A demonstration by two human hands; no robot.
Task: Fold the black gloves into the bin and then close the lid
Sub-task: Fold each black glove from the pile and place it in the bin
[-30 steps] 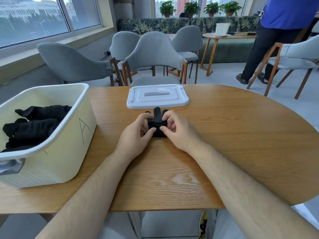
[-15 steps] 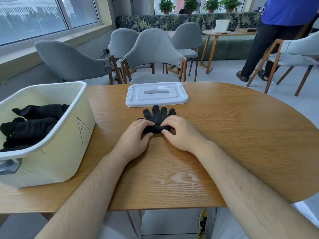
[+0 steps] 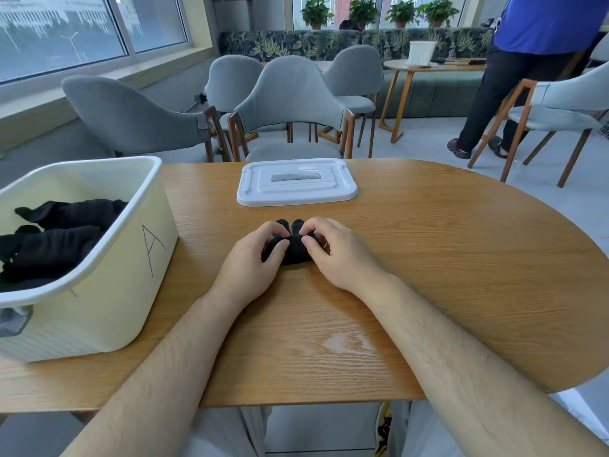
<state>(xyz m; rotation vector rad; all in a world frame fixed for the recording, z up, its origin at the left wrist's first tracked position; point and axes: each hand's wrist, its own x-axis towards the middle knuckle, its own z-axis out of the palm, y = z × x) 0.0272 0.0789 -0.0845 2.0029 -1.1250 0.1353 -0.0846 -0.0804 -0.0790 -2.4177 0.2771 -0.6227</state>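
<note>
One wide-angle view, taken from the person's head, faces forward and tilts down over the worktop (image 3: 445, 258). It sits close: both forearms run in from the bottom corners, and the left hand (image 3: 253, 258) and right hand (image 3: 339, 255) meet on the black glove (image 3: 295, 250) near mid-frame. The bin (image 3: 108, 291) is cut by the left edge, the lid (image 3: 296, 183) lies just beyond the hands, and chairs (image 3: 290, 97) fill the top

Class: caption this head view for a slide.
Left hand and right hand grip a black glove on the table; lid beyond.
</note>
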